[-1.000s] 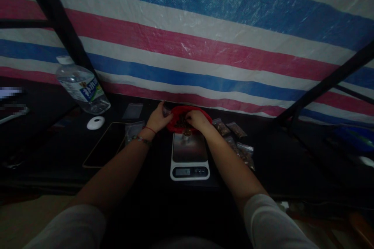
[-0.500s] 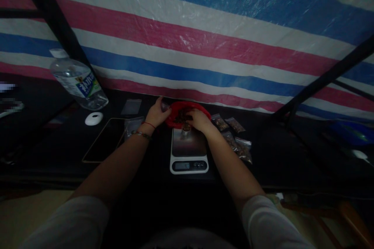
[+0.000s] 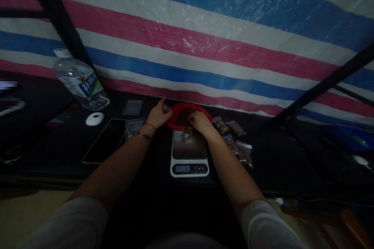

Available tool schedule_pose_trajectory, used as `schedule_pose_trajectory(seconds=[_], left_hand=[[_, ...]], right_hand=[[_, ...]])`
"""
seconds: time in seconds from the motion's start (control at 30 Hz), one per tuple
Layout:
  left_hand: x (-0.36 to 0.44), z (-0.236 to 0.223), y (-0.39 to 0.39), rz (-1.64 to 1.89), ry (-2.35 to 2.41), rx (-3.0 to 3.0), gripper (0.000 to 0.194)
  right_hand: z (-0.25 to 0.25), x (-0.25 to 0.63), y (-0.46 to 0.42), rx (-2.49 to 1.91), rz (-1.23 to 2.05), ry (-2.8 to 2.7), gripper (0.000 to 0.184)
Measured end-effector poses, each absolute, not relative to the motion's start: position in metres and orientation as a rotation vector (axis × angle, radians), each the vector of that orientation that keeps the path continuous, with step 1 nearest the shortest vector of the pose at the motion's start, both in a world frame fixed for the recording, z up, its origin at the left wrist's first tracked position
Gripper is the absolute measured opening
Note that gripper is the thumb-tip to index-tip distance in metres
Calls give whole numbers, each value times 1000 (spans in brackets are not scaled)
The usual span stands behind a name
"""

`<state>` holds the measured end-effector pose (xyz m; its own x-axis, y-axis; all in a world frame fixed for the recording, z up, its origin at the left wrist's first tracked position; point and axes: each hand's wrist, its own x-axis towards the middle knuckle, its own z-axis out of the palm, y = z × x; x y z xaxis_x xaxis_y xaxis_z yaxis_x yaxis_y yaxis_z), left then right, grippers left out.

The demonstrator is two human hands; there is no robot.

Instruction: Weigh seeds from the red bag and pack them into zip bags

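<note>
My right hand [image 3: 201, 122] is at the right side of a red tray [image 3: 206, 111], its fingers curled together at the dark brown bits [image 3: 181, 118] lying in it. What those fingertips hold, if anything, is too small to tell. At the tray's left edge, my left hand [image 3: 158, 116] is closed round a small clear plastic object [image 3: 166, 108], mostly hidden by the fingers. Just in front of the tray, a small cup [image 3: 186, 133] with brown contents stands on the plate of a white kitchen scale [image 3: 189, 151]. The scale's display is lit but unreadable.
Right of the tray lie several filled zip bags [image 3: 236, 127]. To the left are a flat clear bag [image 3: 133, 107], more clear bags [image 3: 133, 127], a phone [image 3: 105, 142], a white oval case [image 3: 94, 119] and a large plastic bottle [image 3: 80, 79]. A striped sheet [image 3: 187, 46] hangs behind.
My right fingers have shifted slightly away from above the cup, and more of the brown bits shows. My left hand stays at the tray's edge. The view has moved slightly.
</note>
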<state>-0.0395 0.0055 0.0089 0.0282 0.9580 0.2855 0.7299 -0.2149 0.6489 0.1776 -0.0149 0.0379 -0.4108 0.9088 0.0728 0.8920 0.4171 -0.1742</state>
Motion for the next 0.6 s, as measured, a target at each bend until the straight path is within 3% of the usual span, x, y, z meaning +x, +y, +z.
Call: schedule_pose_trajectory(seconds=[0.33,0.6], left_hand=[[-40,12,3,1013,1724,1978,74],[-41,12,2,1023,1713,2000,73]], right_hand=[[50,187,-52,-1254,341,-2080,17],[49,175,-80,-1020,301,-2253,20]])
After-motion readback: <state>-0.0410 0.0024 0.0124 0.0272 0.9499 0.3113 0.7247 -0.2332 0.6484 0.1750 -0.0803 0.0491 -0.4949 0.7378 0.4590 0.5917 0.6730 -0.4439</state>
